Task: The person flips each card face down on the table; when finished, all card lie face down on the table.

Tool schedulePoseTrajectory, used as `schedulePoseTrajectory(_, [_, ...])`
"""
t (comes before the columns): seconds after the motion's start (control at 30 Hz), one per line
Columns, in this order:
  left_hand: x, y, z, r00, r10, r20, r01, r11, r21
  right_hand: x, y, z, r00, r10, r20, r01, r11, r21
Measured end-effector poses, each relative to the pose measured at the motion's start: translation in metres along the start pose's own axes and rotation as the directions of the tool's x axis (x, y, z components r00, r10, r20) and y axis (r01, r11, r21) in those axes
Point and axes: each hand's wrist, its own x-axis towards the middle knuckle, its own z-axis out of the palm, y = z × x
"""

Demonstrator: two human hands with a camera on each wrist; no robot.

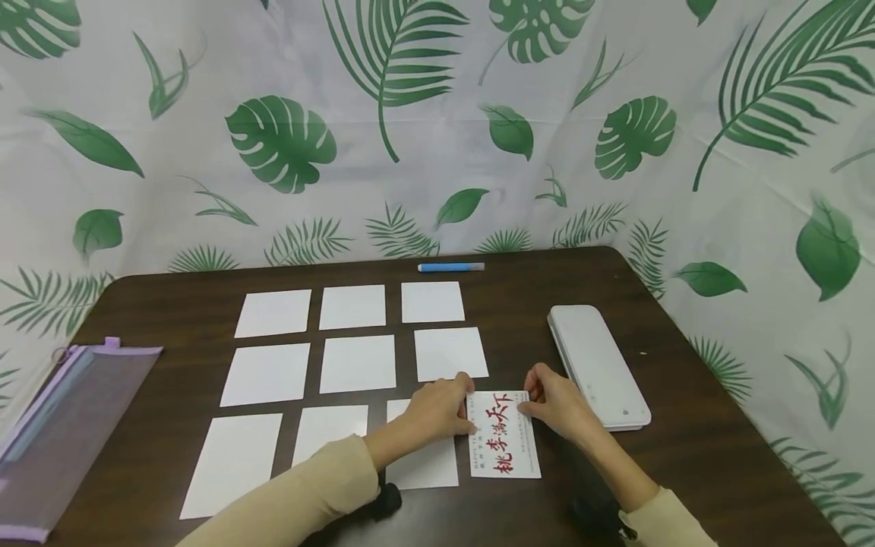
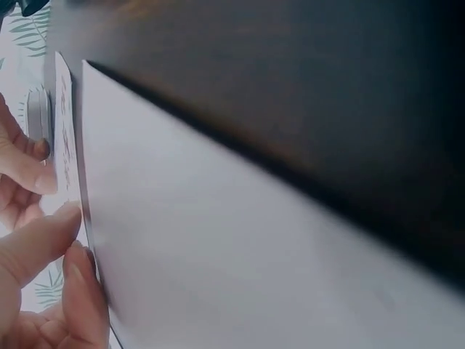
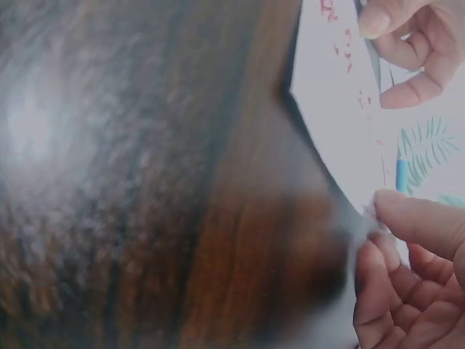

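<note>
A white card with red brush-style characters (image 1: 502,448) is between both hands at the right front of the table. My left hand (image 1: 437,406) pinches its left edge between thumb and fingers, reaching over a blank white card (image 1: 429,465) beside it. On the other side, my right hand (image 1: 557,403) pinches the upper right edge. The left wrist view catches the printed card (image 2: 65,131) nearly edge-on, past the large near surface of the blank card (image 2: 189,218). In the right wrist view, the printed card (image 3: 327,102) slants away, thumb and fingertips at its corner.
Several blank white cards (image 1: 358,365) lie in rows left of the hands. A white case (image 1: 601,365) lies just beyond my right hand. Near the far edge lies a blue marker (image 1: 450,267). A purple-trimmed mesh zip pouch (image 1: 89,425) lies at the left.
</note>
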Motion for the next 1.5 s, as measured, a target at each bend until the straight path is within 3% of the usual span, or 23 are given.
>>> schedulePoseTrajectory(0.1, [0.0,-0.001,0.002,1.0,0.001,-0.015,-0.001,1.0,-0.014,0.0,0.001,-0.002,1.0,-0.018,-0.016,0.018,0.998,0.062])
schedulePoseTrajectory(0.2, [0.003,-0.001,0.001,0.997,0.012,-0.078,-0.015,0.999,-0.033,0.002,0.001,-0.005,0.999,-0.018,-0.044,0.025,0.984,0.179])
schedulePoseTrajectory(0.33, [0.004,-0.003,-0.001,0.985,0.012,-0.174,-0.033,0.992,-0.12,0.005,0.002,-0.007,0.999,0.031,-0.028,-0.018,0.929,0.37])
schedulePoseTrajectory(0.4, [0.004,-0.005,-0.004,0.979,0.001,-0.205,-0.051,0.97,-0.237,0.006,0.001,-0.008,0.999,0.051,-0.012,-0.04,0.891,0.452])
schedulePoseTrajectory(0.5, [0.002,-0.007,-0.01,0.979,-0.051,-0.199,-0.046,0.89,-0.454,0.008,-0.003,-0.008,0.998,0.062,-0.004,-0.051,0.847,0.53])
schedulePoseTrajectory(0.6, [-0.001,-0.008,-0.015,0.982,-0.136,-0.129,0.02,0.761,-0.649,0.01,-0.008,-0.007,0.998,0.065,-0.002,-0.053,0.822,0.566])
schedulePoseTrajectory(0.7, [-0.003,-0.009,-0.017,0.978,-0.198,-0.072,0.079,0.664,-0.744,0.011,-0.011,-0.004,0.997,0.076,-0.006,-0.058,0.806,0.589])
schedulePoseTrajectory(0.77, [-0.003,-0.009,-0.019,0.973,-0.221,-0.062,0.097,0.639,-0.763,0.01,-0.014,-0.002,0.996,0.089,-0.03,-0.053,0.801,0.597])
schedulePoseTrajectory(0.83, [-0.003,-0.011,-0.02,0.97,-0.233,-0.073,0.093,0.629,-0.772,0.008,-0.019,0.0,0.99,0.095,-0.103,-0.02,0.823,0.568])
schedulePoseTrajectory(0.9, [-0.003,-0.011,-0.022,0.966,-0.24,-0.093,0.079,0.621,-0.78,0.005,-0.027,0.002,0.976,0.072,-0.207,0.039,0.873,0.486])
schedulePoseTrajectory(0.97, [-0.002,-0.012,-0.024,0.963,-0.248,-0.109,0.068,0.611,-0.789,0.002,-0.036,0.006,0.955,0.008,-0.298,0.108,0.922,0.371])
schedulePoseTrajectory(1.03, [-0.001,-0.011,-0.026,0.959,-0.258,-0.121,0.06,0.598,-0.799,-0.002,-0.046,0.013,0.937,-0.085,-0.339,0.182,0.947,0.265])
schedulePoseTrajectory(1.17, [0.0,-0.007,-0.029,0.953,-0.273,-0.13,0.053,0.574,-0.817,-0.009,-0.062,0.029,0.916,-0.254,-0.31,0.317,0.933,0.172])
schedulePoseTrajectory(1.37, [-0.002,0.001,-0.03,0.944,-0.299,-0.139,0.057,0.563,-0.825,-0.015,-0.073,0.04,0.881,-0.323,-0.346,0.348,0.937,0.011])
schedulePoseTrajectory(1.5, [-0.003,0.006,-0.034,0.943,-0.303,-0.134,0.046,0.521,-0.852,-0.016,-0.075,0.034,0.842,-0.393,-0.37,0.393,0.916,-0.079])
